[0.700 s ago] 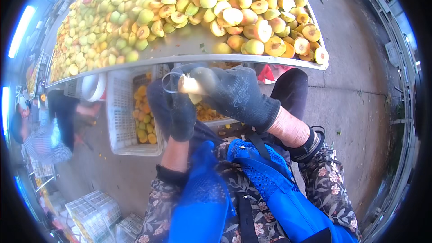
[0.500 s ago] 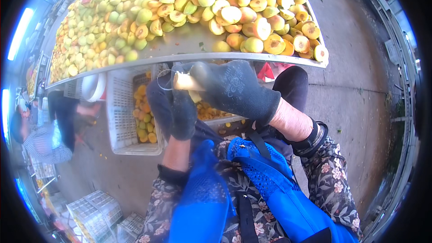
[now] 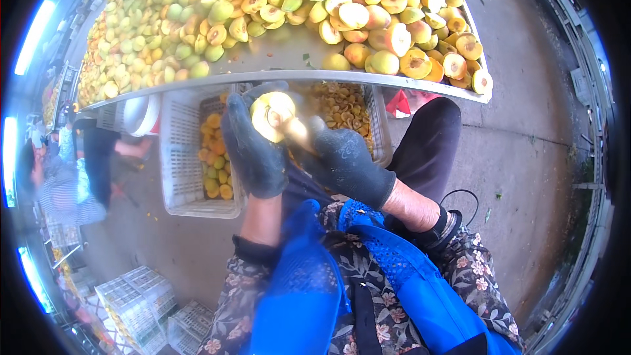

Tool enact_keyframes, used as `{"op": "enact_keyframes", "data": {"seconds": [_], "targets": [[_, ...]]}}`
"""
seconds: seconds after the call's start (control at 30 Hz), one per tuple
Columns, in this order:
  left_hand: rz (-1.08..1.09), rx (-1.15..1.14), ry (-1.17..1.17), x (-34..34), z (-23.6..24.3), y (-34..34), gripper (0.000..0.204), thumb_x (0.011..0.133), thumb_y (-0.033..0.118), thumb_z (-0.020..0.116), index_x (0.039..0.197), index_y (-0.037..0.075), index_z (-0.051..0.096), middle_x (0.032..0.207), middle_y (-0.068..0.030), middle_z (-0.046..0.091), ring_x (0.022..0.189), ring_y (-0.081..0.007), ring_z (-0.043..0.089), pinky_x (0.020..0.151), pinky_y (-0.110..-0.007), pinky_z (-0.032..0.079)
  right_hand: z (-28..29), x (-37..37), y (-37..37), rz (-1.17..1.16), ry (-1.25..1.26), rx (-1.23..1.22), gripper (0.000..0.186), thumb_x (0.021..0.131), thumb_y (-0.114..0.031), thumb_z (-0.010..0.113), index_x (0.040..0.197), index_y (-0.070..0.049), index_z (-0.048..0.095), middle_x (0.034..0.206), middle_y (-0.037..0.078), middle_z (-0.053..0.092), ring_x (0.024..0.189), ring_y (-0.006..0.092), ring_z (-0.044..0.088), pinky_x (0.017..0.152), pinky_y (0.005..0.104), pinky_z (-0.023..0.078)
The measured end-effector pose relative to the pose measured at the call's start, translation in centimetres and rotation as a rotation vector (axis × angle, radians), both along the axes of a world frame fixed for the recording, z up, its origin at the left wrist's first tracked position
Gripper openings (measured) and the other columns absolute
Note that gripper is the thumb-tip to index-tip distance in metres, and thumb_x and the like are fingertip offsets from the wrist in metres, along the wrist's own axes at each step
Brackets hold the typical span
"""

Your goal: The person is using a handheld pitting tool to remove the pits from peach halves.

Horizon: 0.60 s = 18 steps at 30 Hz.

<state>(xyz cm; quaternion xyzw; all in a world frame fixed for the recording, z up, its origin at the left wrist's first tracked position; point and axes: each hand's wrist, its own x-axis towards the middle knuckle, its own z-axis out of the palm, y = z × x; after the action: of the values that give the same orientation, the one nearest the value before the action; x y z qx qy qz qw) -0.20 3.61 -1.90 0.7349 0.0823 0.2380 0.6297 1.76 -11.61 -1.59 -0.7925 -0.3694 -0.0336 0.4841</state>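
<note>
The fruit half (image 3: 271, 116) gripped in the left hand (image 3: 255, 151) now shows its cut face, and the pale handle (image 3: 300, 135) clasped by the right hand (image 3: 351, 164) has turned towards it, wire loop out of sight, seemingly putting the tool to work just left of that hand

My left hand (image 3: 253, 151): left of my right hand (image 3: 351, 164), a fruit half (image 3: 271, 115) in it.
Table (image 3: 273, 56): before me, fruit halves (image 3: 353, 16) heaped on it.
Left crate (image 3: 181, 158): left of my hands, fruit (image 3: 213, 172) in it.
Middle crate (image 3: 379, 118): right of the left crate, pieces (image 3: 343, 113) in it.
Bucket (image 3: 138, 116): just left of the left crate.
Co-worker (image 3: 69, 187): far left.
</note>
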Motion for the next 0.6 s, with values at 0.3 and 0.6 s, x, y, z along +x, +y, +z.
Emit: {"op": "enact_keyframes", "data": {"seconds": [0.3,0.6], "targets": [[0.132,-0.164,-0.055,0.0,2.0,-1.9,0.044,0.104,0.037,0.026,0.114,0.004,0.053,0.106,-0.0067,0.056,0.100,-0.0178,0.053,0.092,-0.031,0.042,-0.4,-1.2,1.0,0.102,0.355,0.095,0.049,0.088,-0.012,0.061,0.135,-0.009,0.047,0.080,0.016,0.056,0.069,0.0255,0.062,0.061,0.0346,0.048],[0.123,-0.130,-0.147,-0.5,4.7,-3.5,0.035,0.096,0.026,0.044,0.106,-0.004,0.058,0.094,-0.0138,0.065,0.084,-0.0188,0.061,0.077,-0.030,0.050,-0.5,-1.4,1.0,0.039,0.386,0.138,0.028,0.082,-0.017,0.064,0.103,-0.002,0.052,0.069,0.024,0.057,0.066,0.0422,0.060,0.057,0.0492,0.045]]}}
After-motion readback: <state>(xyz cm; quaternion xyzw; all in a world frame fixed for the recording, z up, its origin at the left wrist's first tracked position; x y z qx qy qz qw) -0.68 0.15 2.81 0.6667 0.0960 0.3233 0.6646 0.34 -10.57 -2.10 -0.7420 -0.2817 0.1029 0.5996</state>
